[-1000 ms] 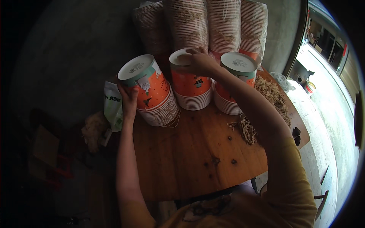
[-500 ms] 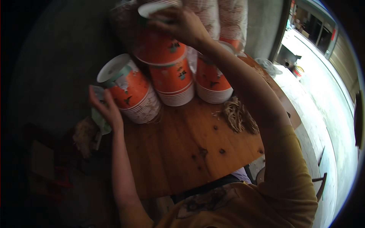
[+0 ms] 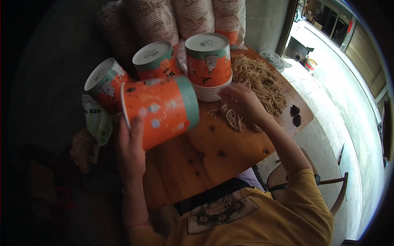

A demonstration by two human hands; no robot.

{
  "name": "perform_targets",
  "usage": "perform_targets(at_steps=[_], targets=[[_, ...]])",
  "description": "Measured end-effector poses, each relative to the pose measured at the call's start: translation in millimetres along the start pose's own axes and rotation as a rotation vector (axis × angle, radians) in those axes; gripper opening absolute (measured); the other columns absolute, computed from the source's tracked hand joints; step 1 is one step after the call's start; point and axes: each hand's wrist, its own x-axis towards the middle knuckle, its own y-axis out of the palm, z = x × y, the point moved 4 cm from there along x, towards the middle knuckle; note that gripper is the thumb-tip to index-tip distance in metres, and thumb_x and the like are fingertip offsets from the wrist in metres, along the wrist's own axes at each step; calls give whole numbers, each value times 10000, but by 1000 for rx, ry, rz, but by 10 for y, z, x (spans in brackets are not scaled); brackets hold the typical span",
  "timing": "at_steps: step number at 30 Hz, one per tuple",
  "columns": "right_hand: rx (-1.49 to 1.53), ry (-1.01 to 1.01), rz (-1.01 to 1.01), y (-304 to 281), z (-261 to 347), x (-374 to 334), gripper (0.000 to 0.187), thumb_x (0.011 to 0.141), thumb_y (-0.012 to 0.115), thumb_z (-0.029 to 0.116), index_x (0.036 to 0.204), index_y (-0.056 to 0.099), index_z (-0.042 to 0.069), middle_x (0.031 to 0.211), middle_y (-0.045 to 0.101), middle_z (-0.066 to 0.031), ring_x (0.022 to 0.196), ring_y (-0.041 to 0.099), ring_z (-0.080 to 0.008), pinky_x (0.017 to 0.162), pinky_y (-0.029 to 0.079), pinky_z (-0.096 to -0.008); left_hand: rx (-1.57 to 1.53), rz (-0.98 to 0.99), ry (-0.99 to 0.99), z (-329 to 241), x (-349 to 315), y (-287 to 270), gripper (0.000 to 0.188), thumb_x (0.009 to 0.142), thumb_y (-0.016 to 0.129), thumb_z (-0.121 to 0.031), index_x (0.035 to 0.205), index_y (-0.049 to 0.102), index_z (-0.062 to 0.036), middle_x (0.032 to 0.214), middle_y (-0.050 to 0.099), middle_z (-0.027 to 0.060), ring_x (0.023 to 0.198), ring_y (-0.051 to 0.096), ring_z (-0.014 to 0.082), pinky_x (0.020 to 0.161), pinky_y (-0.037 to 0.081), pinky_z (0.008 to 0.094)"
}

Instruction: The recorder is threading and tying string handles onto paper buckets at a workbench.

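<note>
My left hand (image 3: pixel 132 151) grips an orange paper bucket (image 3: pixel 158 112) with a green band, at its rim end. The bucket is tipped on its side above the table, its rim to the left and its base to the right. My right hand (image 3: pixel 244 102), slightly blurred, hovers beside a small bunch of tan twisted cords (image 3: pixel 232 119), close to the right-hand bucket stack (image 3: pixel 209 67); its fingers are smeared. Two more upside-down bucket stacks stand behind the held bucket: a middle one (image 3: pixel 154 59) and a left one (image 3: pixel 106 84), which leans.
Tall plastic-wrapped bucket stacks (image 3: pixel 154 20) line the wall. A large heap of tan cords (image 3: pixel 262 82) covers the table's right side, near dark sunglasses (image 3: pixel 295 115) and a clear plastic bag (image 3: pixel 275 60). A green-white packet (image 3: pixel 97 123) is at the left edge. A chair (image 3: pixel 336 182) stands right.
A bucket has come off the middle stack, and my left hand now holds it on its side. My right hand has moved down and right, toward the cords.
</note>
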Motion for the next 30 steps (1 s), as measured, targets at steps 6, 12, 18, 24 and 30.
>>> perform_targets(at_steps=[6,12,18,24,30], targets=[[-486,2,88,357,-523,-474,283,834,610,322,884,572,47,897,611,-130,885,594,-327,731,523,-439,713,233,278,-12,-196,422,289,989,469,-228,1062,515,47,863,604,285,839,589,460,658,453,489],[-572,-124,-77,503,-351,-566,158,774,561,162,896,567,62,878,571,-84,874,578,-253,707,531,-356,1010,371,188,188,-240,532,229,977,472,-213,963,484,16,775,592,262,748,596,444,600,441,527],[-40,-223,67,587,432,-846,166,797,641,177,933,582,102,900,548,-90,891,560,-296,717,507,-392,1075,456,279,248,-255,664,204,965,496,-217,956,487,-13,789,601,237,737,605,418,609,461,519],[717,-517,411,671,1661,-1145,55,838,646,140,835,642,85,900,571,-82,865,575,-279,745,493,-371,983,401,402,352,-192,685,233,912,584,-191,1061,515,-25,871,629,201,792,620,392,648,490,476],[1248,-390,701,600,1952,-878,122,886,647,158,860,662,40,963,630,-83,889,603,-215,752,486,-313,870,441,423,290,-163,714,283,869,635,-148,1095,519,-22,958,627,179,872,621,365,720,499,450]])
